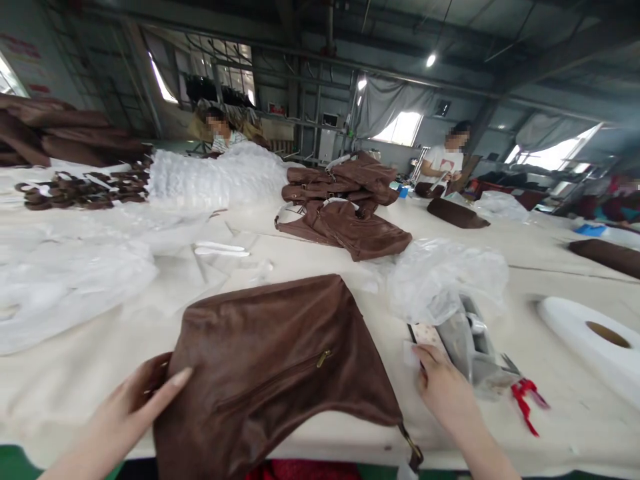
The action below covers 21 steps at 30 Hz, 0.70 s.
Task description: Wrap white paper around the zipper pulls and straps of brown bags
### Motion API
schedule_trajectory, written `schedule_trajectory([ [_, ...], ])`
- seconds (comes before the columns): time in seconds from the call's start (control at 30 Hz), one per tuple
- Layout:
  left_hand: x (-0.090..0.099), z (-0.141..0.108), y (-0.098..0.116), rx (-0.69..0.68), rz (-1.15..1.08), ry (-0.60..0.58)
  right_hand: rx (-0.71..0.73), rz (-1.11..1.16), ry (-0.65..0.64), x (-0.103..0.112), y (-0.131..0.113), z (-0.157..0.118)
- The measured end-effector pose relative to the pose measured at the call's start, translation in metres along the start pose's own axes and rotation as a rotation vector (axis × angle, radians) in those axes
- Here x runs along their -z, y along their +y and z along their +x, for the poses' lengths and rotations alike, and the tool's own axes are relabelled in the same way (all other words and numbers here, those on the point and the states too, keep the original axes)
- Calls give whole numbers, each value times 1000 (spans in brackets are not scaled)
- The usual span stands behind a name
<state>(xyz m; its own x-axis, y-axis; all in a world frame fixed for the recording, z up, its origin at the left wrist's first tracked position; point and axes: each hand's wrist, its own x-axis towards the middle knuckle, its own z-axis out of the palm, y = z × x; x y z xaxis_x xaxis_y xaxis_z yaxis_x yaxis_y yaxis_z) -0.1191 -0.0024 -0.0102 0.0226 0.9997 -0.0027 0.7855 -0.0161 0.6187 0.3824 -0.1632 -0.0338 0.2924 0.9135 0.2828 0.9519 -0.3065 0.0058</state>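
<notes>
A brown leather handbag (pixel 270 360) lies flat in front of me, its zipped side up and a brass zipper pull (pixel 323 358) near the middle. My left hand (pixel 150 390) grips the bag's left edge, thumb on top and fingers partly hidden underneath. Right of the bag, my right hand (pixel 443 380) has its fingers closed at a small white piece (pixel 411 353), thin and perhaps paper or plastic. Just beyond those fingers is a dotted pale card or pad (pixel 429 337). A strap end with a metal clip (pixel 413 445) hangs from the bag's lower right corner.
Red-handled scissors (pixel 527 400) lie beside a grey holder (pixel 465 347) on the right, near a large white roll (pixel 595 347). Clear plastic (pixel 450 273) and piled brown bags (pixel 350 207) stand farther back. Two people (pixel 445 160) are across the table.
</notes>
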Motion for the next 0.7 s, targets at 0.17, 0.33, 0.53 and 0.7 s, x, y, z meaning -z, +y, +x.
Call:
schedule_trajectory([
  [0.17, 5, 9, 48, -18, 148, 13, 5, 95, -51, 18, -5, 21],
  [0.33, 13, 25, 101, -210, 212, 344, 26, 742, -157, 75, -68, 60],
  [0.53, -38, -17, 173, -475, -307, -29, 272, 1302, -666, 63, -160, 86],
  [0.7, -87, -24, 162, -157, -608, -249, 305, 1342, -704, 11, -176, 86],
])
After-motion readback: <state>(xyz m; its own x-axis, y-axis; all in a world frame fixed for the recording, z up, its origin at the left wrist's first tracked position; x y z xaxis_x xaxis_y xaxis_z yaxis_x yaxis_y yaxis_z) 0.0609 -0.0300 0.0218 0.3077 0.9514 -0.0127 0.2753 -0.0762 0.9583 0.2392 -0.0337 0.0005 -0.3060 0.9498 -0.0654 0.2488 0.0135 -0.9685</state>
